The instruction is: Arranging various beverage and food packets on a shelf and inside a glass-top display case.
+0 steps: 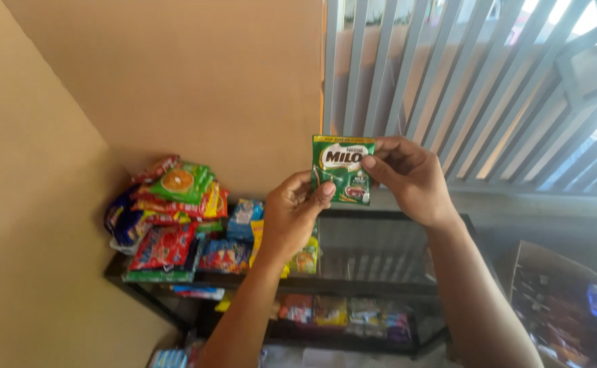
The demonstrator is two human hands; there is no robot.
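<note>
I pinch a small green foil sachet (341, 169) between both hands: my left hand (295, 215) nips its lower left corner, my right hand (411, 177) its right edge, up before the grey slatted grille (489, 88). Below, glossy crinkled snack packets (169, 218) heap on a black glass-topped shelf (373, 255).

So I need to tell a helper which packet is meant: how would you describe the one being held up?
Start at the grey slatted window grille and look just left of its lower edge, above the black glass shelf. There the left hand and right hand pinch a small green sachet between them. Unlike the packets piled on the shelf, it is lifted in the air.
</note>
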